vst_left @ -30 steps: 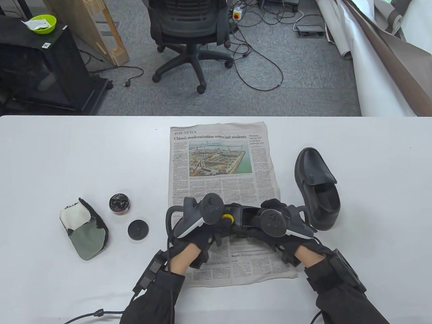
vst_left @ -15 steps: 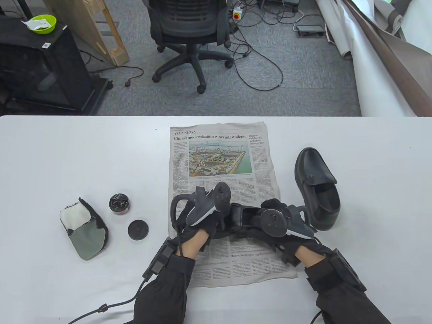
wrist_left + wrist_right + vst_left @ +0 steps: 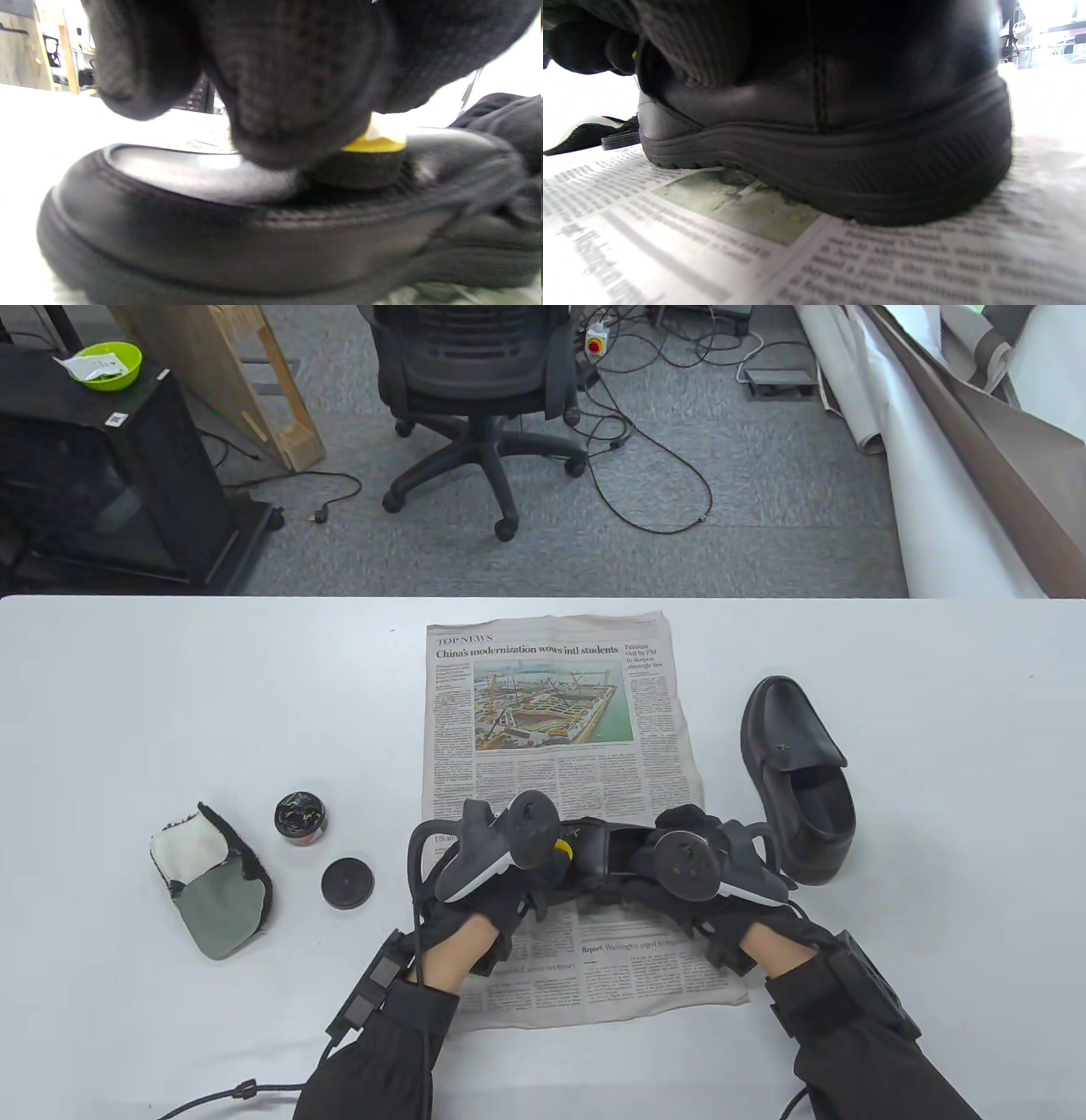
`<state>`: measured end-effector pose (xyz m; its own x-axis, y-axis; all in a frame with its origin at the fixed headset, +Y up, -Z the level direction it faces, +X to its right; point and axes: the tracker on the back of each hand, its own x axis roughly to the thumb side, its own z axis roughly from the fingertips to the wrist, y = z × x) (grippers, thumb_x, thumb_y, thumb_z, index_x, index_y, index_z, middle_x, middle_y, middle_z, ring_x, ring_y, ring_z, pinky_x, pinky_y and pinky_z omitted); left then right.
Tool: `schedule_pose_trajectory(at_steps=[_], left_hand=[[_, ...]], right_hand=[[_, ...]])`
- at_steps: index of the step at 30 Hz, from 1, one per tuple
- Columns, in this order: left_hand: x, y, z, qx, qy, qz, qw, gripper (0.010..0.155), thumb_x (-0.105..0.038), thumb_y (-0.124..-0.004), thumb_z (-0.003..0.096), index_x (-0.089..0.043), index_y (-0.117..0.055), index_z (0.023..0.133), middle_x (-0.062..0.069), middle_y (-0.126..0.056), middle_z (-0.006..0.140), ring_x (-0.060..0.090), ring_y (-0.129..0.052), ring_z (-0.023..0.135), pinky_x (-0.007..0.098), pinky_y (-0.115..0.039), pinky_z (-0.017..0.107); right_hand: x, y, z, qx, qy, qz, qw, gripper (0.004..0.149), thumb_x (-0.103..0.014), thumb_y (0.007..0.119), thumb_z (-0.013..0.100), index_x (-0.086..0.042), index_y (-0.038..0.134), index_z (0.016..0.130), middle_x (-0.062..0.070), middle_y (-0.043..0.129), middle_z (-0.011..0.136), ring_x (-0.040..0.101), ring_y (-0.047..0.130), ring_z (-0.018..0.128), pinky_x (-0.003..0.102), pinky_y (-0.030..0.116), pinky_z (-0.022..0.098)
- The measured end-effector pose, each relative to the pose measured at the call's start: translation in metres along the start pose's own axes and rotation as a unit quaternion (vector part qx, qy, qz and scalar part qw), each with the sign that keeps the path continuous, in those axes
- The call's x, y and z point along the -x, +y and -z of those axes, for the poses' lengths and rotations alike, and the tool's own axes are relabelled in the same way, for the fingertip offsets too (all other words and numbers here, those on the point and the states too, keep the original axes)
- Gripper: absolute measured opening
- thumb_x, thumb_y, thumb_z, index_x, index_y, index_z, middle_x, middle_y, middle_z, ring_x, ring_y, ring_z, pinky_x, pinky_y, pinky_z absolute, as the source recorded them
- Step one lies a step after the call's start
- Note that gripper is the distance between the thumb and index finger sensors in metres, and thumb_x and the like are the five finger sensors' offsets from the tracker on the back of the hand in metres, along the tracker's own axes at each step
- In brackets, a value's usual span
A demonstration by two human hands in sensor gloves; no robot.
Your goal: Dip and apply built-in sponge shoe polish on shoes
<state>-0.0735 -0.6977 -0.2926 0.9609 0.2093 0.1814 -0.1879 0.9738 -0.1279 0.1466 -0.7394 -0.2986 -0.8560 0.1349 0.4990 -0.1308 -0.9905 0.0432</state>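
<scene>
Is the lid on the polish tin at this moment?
No, the polish tin stands open, and its lid lies apart from it on the table.

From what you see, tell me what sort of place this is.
Probably an office or lab used for recording: a swivel office chair, loose cables across grey carpet, and a white table.

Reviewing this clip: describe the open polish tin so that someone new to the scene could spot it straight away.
Start at the newspaper spread in the middle of the white table and look to its left. There, between the grey-and-white cloth mitt and the paper, stands the polish tin, small and round. Unlike the flat black lid lying beside it, it is open and shows glossy black polish.
</scene>
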Motion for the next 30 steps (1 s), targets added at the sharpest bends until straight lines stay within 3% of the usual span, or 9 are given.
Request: schedule_pose_trajectory(at_steps=[6,18,30], left_hand=[[-0.009,-0.002,-0.006,0.021,-0.024,-0.051,0.998,0.047,-0.053,-0.093,0.0382,-0.024,-0.09,0.075,-0.003,-0.111,0.05,-0.003,-0.112,0.019,0.033,-0.099,0.035],[-0.033,0.0,0.016,-0.048,0.001,-0.009,0.999,0.047,-0.053,-0.093,0.0383,-0.022,-0.091,0.074,-0.002,-0.111,0.047,-0.003,-0.111,0.016,0.032,-0.099,0.033],[-0.021,-0.006,0.038,-0.05,0.056,0.031,0.997,0.047,-0.053,-0.092,0.0387,-0.022,-0.091,0.074,-0.002,-0.11,0.046,-0.002,-0.109,0.016,0.033,-0.098,0.034]], right_hand=[[0.0,0.0,0.0,-0.001,-0.001,0.0,1.0,0.04,-0.058,0.077,0.036,-0.033,0.09,0.064,-0.007,0.092,0.072,0.033,0.066,0.089,0.055,0.061,0.071],[0.001,0.0,0.0,0.001,-0.006,0.006,1.0,0.04,-0.058,0.078,0.036,-0.032,0.09,0.064,-0.007,0.092,0.072,0.034,0.066,0.088,0.054,0.061,0.071],[0.001,0.0,0.0,0.002,-0.004,0.004,1.0,0.04,-0.058,0.078,0.036,-0.032,0.09,0.064,-0.007,0.092,0.072,0.033,0.066,0.088,0.054,0.061,0.071]])
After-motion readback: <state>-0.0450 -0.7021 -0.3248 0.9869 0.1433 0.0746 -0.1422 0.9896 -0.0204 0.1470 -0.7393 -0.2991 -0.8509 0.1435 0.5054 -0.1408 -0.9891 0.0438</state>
